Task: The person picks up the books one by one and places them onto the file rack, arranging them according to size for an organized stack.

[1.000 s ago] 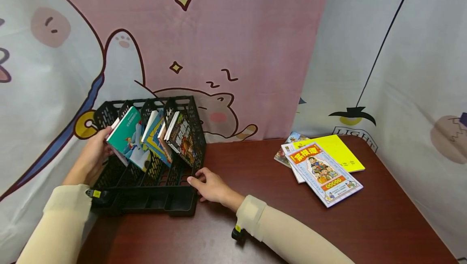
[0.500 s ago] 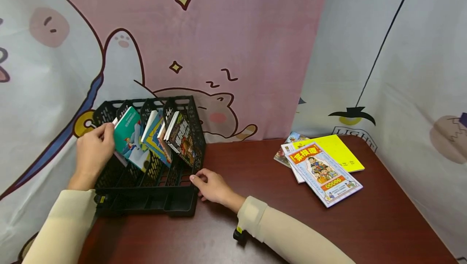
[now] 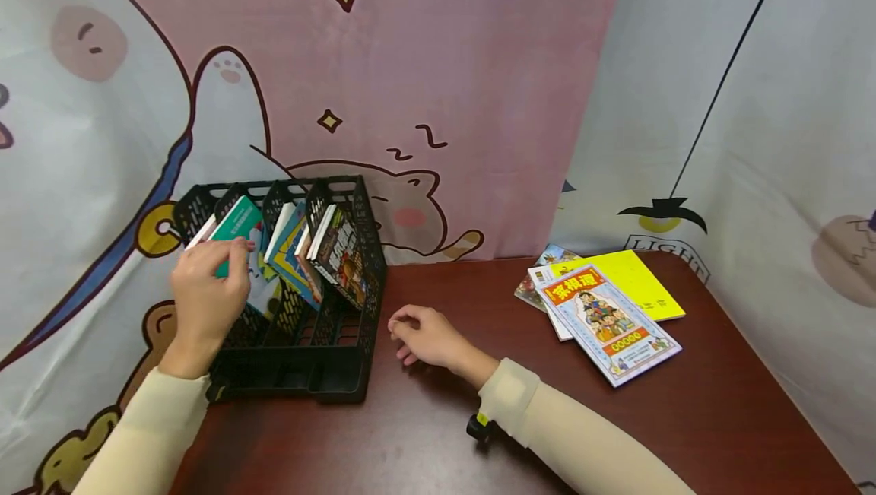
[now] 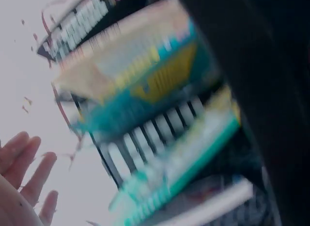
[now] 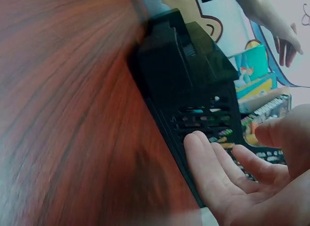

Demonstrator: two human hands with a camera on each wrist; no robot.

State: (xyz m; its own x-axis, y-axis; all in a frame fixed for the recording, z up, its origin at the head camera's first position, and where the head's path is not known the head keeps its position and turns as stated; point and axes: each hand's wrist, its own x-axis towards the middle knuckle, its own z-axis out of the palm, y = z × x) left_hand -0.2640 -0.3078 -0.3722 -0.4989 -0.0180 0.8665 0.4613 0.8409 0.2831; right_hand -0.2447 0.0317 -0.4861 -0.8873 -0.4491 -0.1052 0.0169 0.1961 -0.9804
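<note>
A black file rack [image 3: 287, 373] with several slots stands at the left of the table, with books leaning in it. My left hand [image 3: 211, 282] hangs in front of the rack, over part of the green book [image 3: 238, 217], holding nothing; its fingers [image 4: 38, 175] look loose in the left wrist view. Beside the green book are a blue-and-yellow book [image 3: 290, 252] and, at the right end, a dark-covered book [image 3: 344, 259]. My right hand [image 3: 431, 337] is just right of the rack, low over the table, fingers relaxed around nothing.
On the right of the brown table [image 3: 465, 434] lies a small pile: a blue-bordered comic book [image 3: 605, 320] on top, a yellow book [image 3: 639, 282] beneath, and another colourful book [image 3: 556, 258] underneath. A printed curtain [image 3: 465, 99] hangs behind the table.
My left hand has let go of the books at the rack's left end and moved right, before the green book. My right hand has come away from the rack's front corner, to the right.
</note>
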